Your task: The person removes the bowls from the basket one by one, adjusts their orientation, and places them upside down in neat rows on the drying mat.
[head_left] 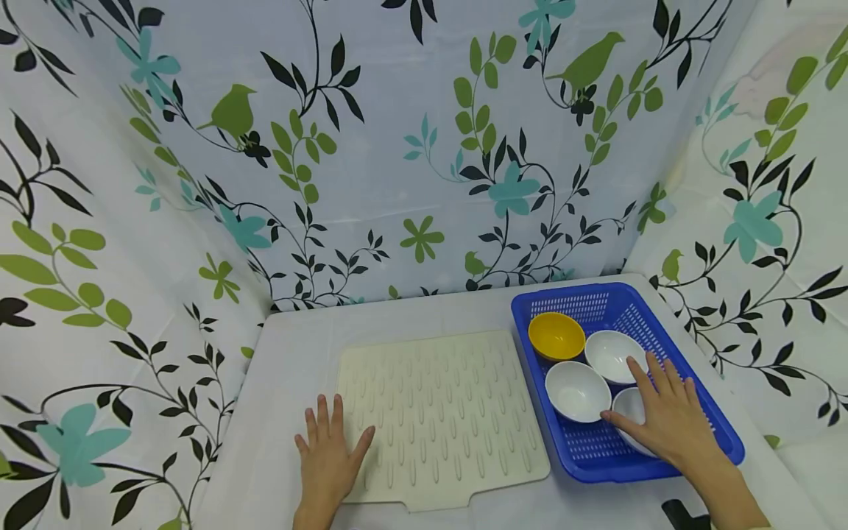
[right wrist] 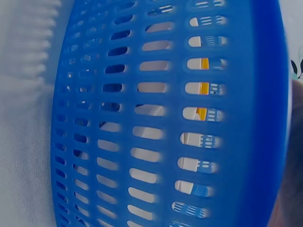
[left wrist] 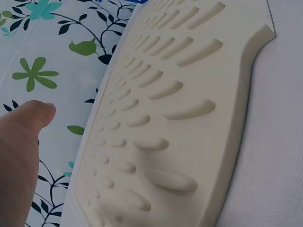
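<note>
On the right of the table stands a blue plastic basket (head_left: 570, 471) with slotted walls. Inside it are a yellow bowl (head_left: 556, 336) and three white bowls, among them a left one (head_left: 578, 391), a back one (head_left: 612, 355) and a front one (head_left: 628, 406) partly covered by my right hand. My right hand (head_left: 669, 412) hovers over the basket with fingers spread, overlapping the front and back white bowls. A cream ridged drying mat (head_left: 442, 419) lies in the middle. At its left edge is my left hand (head_left: 329, 453), fingers straight and holding nothing; its thumb (left wrist: 28, 125) shows in the left wrist view.
A white cloth (head_left: 265, 442) covers the table. Patterned curtains (head_left: 371, 184) with leaves and birds enclose the back and both sides. Near the front right edge, a dark object (head_left: 682, 515) sits beside my right forearm. The basket stands close to the mat's right edge.
</note>
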Available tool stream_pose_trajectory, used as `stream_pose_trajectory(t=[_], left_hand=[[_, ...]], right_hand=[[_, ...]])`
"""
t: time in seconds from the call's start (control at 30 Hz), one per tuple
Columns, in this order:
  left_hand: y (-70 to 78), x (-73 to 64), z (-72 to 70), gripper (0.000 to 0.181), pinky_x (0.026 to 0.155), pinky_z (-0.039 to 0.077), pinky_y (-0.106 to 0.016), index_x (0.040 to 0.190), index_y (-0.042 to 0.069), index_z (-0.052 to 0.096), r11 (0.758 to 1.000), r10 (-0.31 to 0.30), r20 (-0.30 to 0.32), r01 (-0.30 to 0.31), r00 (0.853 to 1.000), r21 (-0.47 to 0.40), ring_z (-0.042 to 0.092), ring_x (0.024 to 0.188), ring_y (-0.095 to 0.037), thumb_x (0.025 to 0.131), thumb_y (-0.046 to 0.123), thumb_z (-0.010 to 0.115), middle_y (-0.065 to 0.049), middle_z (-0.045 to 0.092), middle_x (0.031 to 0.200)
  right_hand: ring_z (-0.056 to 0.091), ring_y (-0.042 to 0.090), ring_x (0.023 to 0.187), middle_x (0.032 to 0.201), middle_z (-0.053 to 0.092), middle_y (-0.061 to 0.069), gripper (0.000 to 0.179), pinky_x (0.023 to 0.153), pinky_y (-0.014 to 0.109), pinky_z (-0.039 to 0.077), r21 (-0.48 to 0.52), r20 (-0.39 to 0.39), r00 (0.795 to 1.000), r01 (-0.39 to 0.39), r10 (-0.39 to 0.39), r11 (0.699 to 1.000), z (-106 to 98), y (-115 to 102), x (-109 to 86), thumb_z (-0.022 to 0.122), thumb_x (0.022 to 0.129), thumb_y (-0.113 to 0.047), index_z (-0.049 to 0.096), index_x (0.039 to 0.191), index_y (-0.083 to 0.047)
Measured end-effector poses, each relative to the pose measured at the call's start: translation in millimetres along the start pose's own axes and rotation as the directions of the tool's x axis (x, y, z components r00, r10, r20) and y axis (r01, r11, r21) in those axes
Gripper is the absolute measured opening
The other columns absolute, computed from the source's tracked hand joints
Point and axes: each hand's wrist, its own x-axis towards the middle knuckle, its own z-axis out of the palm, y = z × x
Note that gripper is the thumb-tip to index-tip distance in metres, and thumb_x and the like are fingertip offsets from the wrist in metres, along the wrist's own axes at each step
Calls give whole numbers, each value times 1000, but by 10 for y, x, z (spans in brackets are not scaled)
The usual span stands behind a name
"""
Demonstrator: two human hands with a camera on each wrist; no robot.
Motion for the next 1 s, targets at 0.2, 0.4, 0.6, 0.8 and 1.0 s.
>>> stream_pose_trajectory(t=[0.2, 0.4, 0.6, 0.8, 1.0], left_hand=[[-123, -6, 88, 95, 110, 7, -86, 159, 1, 15, 999, -31, -31, 30, 999, -10, 5, 150, -57, 97, 66, 45, -28, 7, 166], [-230, -37, 188, 91, 110, 4, -86, 159, -2, 13, 995, -83, 3, 83, 997, -47, 2, 150, -57, 100, 60, 44, -30, 4, 165], [-344, -53, 281, 86, 111, -1, -85, 157, -7, 13, 989, -130, 28, 132, 991, -73, -1, 149, -58, 103, 52, 44, -32, 3, 164], [-419, -83, 347, 82, 112, -5, -84, 156, -9, 15, 985, -147, 45, 151, 988, -86, -1, 149, -59, 104, 48, 41, -32, 4, 164], [-447, -95, 382, 76, 113, -9, -81, 155, -8, 19, 988, -141, 67, 145, 988, -51, -2, 149, -58, 106, 48, 33, -30, 5, 165]], right_hand=[[12, 58, 147, 161, 16, 35, 120, 118, 76, -1, 16, 27, 1000, 7, -8, 1000, 3, 41, 9, 67, 77, -74, 17, 159, -3], [8, 60, 146, 160, 11, 38, 128, 116, 76, -4, 47, 88, 996, -5, 1, 999, 8, 119, 13, 73, 74, -70, 10, 159, 1], [6, 60, 146, 159, 10, 39, 133, 117, 77, 4, 76, 127, 992, -5, -5, 997, 8, 185, 38, 77, 71, -67, 7, 159, 4], [12, 59, 145, 158, 13, 40, 137, 112, 80, 12, 63, 185, 983, -28, 16, 998, 15, 208, 68, 81, 67, -66, 8, 158, 6], [19, 61, 141, 157, 16, 41, 139, 111, 80, 17, 62, 222, 975, -41, 27, 997, 23, 208, 65, 81, 64, -68, 11, 156, 8]])
